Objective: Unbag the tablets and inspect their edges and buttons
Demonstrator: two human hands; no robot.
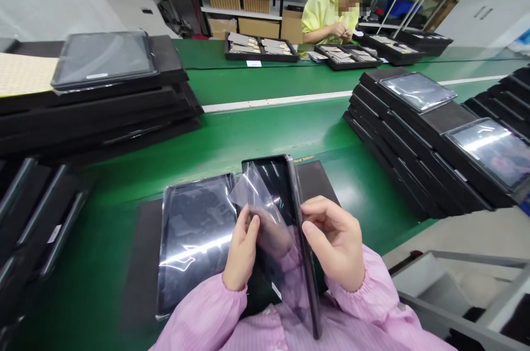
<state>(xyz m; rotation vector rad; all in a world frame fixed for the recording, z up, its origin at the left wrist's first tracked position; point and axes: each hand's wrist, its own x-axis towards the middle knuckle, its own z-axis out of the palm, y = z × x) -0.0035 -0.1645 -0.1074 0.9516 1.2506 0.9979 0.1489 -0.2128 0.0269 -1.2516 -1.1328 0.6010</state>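
A black tablet stands tilted in front of my body, its screen facing left. Clear plastic film lies over part of that screen, and its upper corner is lifted away from the glass. Thumb and fingers of my left hand pinch the film near its left edge. My right hand is closed at the tablet's right side edge, thumb and forefinger against it. Left of it, a second tablet with a glossy screen lies flat, partly on a dark foam sheet.
Black foam trays holding tablets are stacked on the right, with more stacked trays at left. Across the green work surface, a co-worker in yellow handles small parts near black boxes. A grey metal frame stands lower right.
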